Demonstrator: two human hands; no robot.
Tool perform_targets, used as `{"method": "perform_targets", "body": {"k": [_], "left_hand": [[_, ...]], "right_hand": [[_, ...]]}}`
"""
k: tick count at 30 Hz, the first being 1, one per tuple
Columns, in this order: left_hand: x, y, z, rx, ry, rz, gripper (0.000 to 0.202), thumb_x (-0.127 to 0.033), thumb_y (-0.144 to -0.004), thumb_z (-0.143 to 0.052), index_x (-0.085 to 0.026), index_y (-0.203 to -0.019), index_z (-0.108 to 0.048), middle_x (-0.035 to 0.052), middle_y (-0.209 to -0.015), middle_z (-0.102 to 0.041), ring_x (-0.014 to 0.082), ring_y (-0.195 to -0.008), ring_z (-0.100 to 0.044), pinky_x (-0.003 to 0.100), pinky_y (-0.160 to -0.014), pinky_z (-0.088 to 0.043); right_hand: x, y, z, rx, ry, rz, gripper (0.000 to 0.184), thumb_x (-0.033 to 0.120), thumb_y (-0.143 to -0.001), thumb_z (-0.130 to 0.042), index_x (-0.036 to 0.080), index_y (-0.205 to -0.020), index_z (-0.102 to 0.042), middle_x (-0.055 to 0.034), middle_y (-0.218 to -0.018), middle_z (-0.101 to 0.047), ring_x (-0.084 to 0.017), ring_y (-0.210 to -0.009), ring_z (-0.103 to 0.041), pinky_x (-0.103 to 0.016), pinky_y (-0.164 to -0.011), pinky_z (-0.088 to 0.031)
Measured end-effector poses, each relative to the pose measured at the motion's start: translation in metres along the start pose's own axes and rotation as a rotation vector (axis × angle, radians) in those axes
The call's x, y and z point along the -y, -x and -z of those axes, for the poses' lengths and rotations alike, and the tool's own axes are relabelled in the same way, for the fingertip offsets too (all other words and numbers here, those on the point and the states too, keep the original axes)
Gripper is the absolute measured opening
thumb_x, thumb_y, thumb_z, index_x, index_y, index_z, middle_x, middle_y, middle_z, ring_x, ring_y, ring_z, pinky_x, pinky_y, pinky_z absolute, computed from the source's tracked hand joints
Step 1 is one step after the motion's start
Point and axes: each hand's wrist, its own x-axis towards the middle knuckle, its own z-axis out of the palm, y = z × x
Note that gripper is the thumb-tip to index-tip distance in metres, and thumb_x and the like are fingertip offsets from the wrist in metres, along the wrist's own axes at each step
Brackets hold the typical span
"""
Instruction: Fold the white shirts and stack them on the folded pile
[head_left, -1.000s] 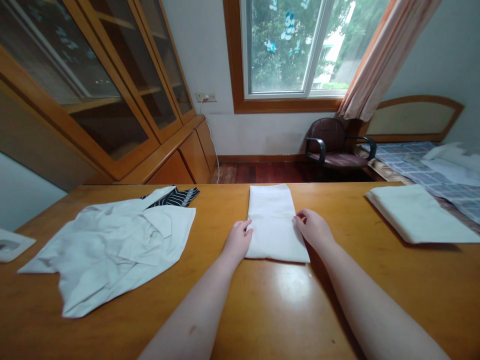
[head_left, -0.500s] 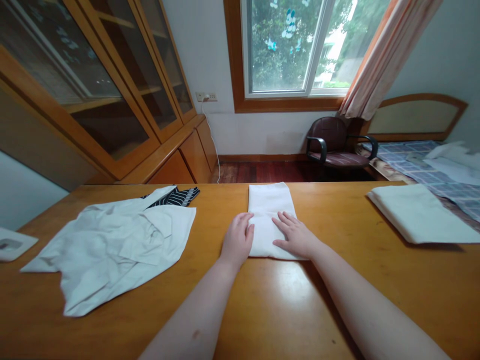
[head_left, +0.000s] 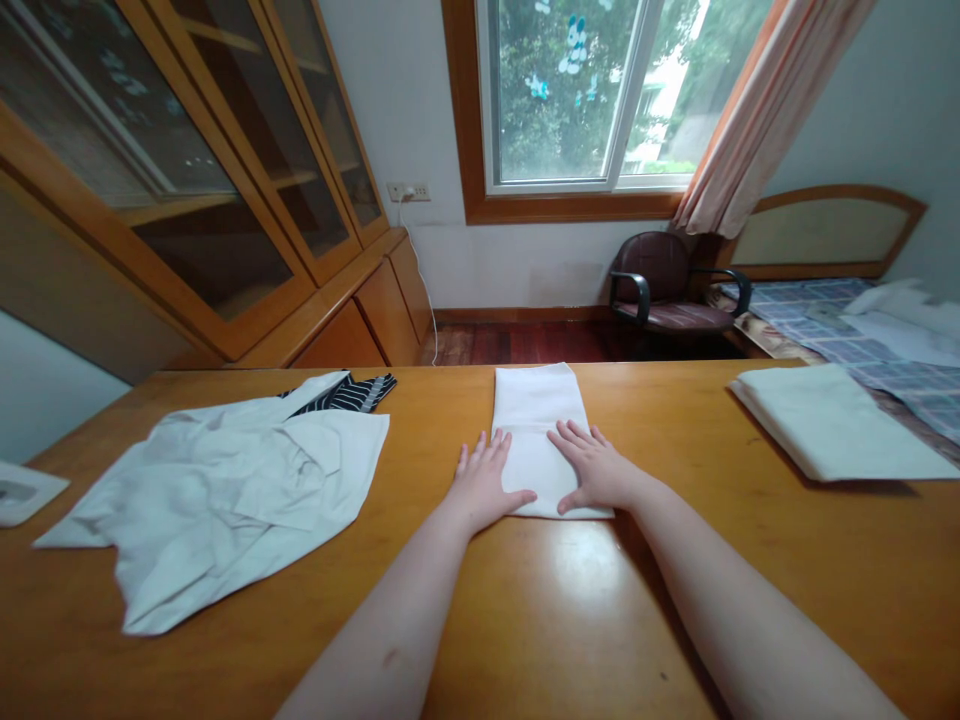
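A white cloth point(head_left: 536, 395), folded into a narrow rectangle, lies flat near the table's far edge. Across its near left side rests my left hand point(head_left: 486, 485), fingers spread and pointing away from me, the thumb on the cloth. My right hand point(head_left: 596, 468) lies on the near right side, also with fingers apart and palm down. Neither hand grips anything. A crease runs across the cloth just ahead of the fingertips. The underside of the cloth is hidden.
On the left of the wooden table point(head_left: 510, 620) lies a crumpled white cloth point(head_left: 240, 480), with a black striped fabric point(head_left: 345, 393) behind it. A folded white cloth point(head_left: 840, 420) is at the right. Beyond stand an armchair point(head_left: 667, 285), a bed point(head_left: 817, 300) and a glass-door cabinet point(head_left: 330, 275).
My left hand has opened from a curled hold at the cloth's left edge and now lies spread on it. My right hand's fingers have spread slightly. The view has shifted a little.
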Motion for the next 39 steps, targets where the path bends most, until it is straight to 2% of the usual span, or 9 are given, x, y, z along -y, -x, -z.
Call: {"method": "perform_targets", "body": {"k": [4, 8, 12, 15, 19, 24, 31, 34, 39], "left_hand": [[0.002, -0.001, -0.001, -0.019, 0.001, 0.03, 0.111, -0.078, -0.063, -0.047, -0.019, -0.148, -0.008, 0.0063, -0.154, -0.009, 0.035, -0.14, 0.002, 0.056, -0.11, 0.002], [0.0, 0.0, -0.003, -0.035, 0.008, 0.027, 0.111, -0.078, -0.063, -0.046, -0.018, -0.148, -0.009, 0.0061, -0.154, -0.01, 0.0359, -0.139, 0.0, 0.057, -0.109, 0.003], [0.001, 0.0, -0.006, -0.05, 0.009, 0.033, 0.111, -0.078, -0.062, -0.047, -0.019, -0.148, -0.009, 0.0052, -0.154, -0.009, 0.0372, -0.139, 0.001, 0.06, -0.108, 0.004], [0.002, -0.001, -0.007, -0.048, 0.006, 0.047, 0.112, -0.078, -0.061, -0.049, -0.02, -0.148, -0.009, 0.006, -0.154, -0.009, 0.0382, -0.139, 0.001, 0.061, -0.107, 0.004], [0.001, -0.001, -0.005, -0.031, 0.017, 0.055, 0.113, -0.08, -0.059, -0.049, -0.021, -0.148, -0.01, 0.0058, -0.154, -0.009, 0.0384, -0.139, 0.001, 0.062, -0.107, 0.004], [0.0, 0.0, -0.003, -0.025, 0.024, 0.055, 0.112, -0.08, -0.059, -0.048, -0.022, -0.148, -0.01, 0.0043, -0.154, -0.009, 0.0384, -0.139, 0.002, 0.061, -0.107, 0.005], [0.002, 0.002, -0.004, -0.058, 0.052, 0.027, 0.104, -0.077, -0.066, -0.045, -0.022, -0.148, -0.013, 0.0067, -0.153, -0.012, 0.039, -0.139, 0.002, 0.063, -0.106, 0.005], [0.0, 0.006, 0.006, -0.111, 0.089, -0.054, 0.081, -0.068, -0.08, -0.037, -0.024, -0.146, -0.022, 0.0063, -0.152, -0.018, 0.0361, -0.139, 0.0, 0.064, -0.106, 0.004], [-0.009, 0.011, 0.019, -0.137, 0.118, -0.374, 0.061, -0.053, -0.088, -0.038, -0.029, -0.143, -0.029, 0.0023, -0.149, -0.029, 0.0225, -0.14, -0.014, 0.048, -0.113, 0.0]], "right_hand": [[-0.002, 0.004, 0.0, -0.002, 0.014, -0.015, 0.123, 0.077, -0.05, -0.062, 0.017, -0.147, -0.016, -0.0169, -0.152, -0.012, -0.037, -0.139, -0.005, -0.059, -0.109, -0.003], [0.014, 0.01, 0.002, -0.05, 0.05, -0.098, 0.114, 0.08, -0.059, -0.053, 0.016, -0.147, -0.021, -0.0199, -0.151, -0.01, -0.038, -0.138, -0.002, -0.062, -0.106, 0.0], [0.037, 0.008, 0.0, -0.058, 0.051, 0.042, 0.1, 0.079, -0.069, -0.042, 0.02, -0.146, -0.022, -0.0148, -0.152, -0.01, -0.033, -0.139, -0.003, -0.057, -0.109, -0.001], [0.041, 0.003, -0.004, 0.022, 0.029, 0.055, 0.101, 0.078, -0.066, -0.048, 0.023, -0.146, -0.022, -0.0134, -0.152, -0.013, -0.033, -0.139, -0.009, -0.055, -0.11, -0.004], [0.025, 0.002, -0.002, 0.088, -0.021, -0.038, 0.12, 0.075, -0.052, -0.064, 0.018, -0.147, -0.018, -0.0151, -0.152, -0.008, -0.034, -0.139, -0.005, -0.051, -0.111, -0.006], [-0.005, 0.009, 0.003, 0.15, -0.054, -0.176, 0.127, 0.063, -0.045, -0.074, 0.024, -0.148, -0.01, -0.012, -0.154, 0.0, -0.039, -0.138, 0.002, -0.062, -0.106, -0.002], [-0.014, 0.011, 0.003, 0.184, -0.082, -0.173, 0.132, 0.059, -0.042, -0.076, 0.024, -0.148, -0.007, -0.0129, -0.154, 0.002, -0.041, -0.137, 0.006, -0.065, -0.104, 0.0], [-0.01, 0.013, 0.007, 0.146, -0.057, -0.167, 0.128, 0.067, -0.045, -0.072, 0.023, -0.148, -0.01, -0.0137, -0.154, 0.0, -0.041, -0.137, 0.007, -0.064, -0.104, 0.001], [0.006, 0.011, 0.009, -0.093, -0.016, -0.027, 0.108, 0.078, -0.061, -0.054, 0.025, -0.147, -0.015, -0.0107, -0.154, -0.002, -0.034, -0.139, 0.006, -0.059, -0.108, 0.002]]}}
